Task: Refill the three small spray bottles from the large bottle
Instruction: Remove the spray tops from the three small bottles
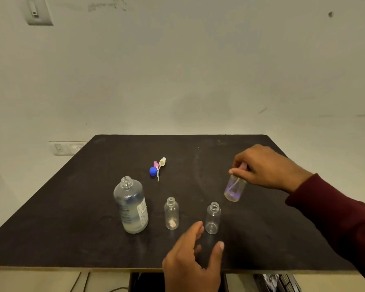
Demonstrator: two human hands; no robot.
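Your left hand (193,262) hovers nearest you at the table's (72,207) front edge, fingers spread and holding nothing; its fingertips sit just short of two uncapped small bottles, bottle A (171,213) with something pale at its bottom and bottle B (213,218). Your right hand (266,168) pinches the spray top of the third bottle (235,187), tilted, its tube visible inside. The large bottle (132,205) stands open at left, partly filled; its label is too blurred to read. Behind lie a blue cap (153,171) and two spray heads (159,163), touching.
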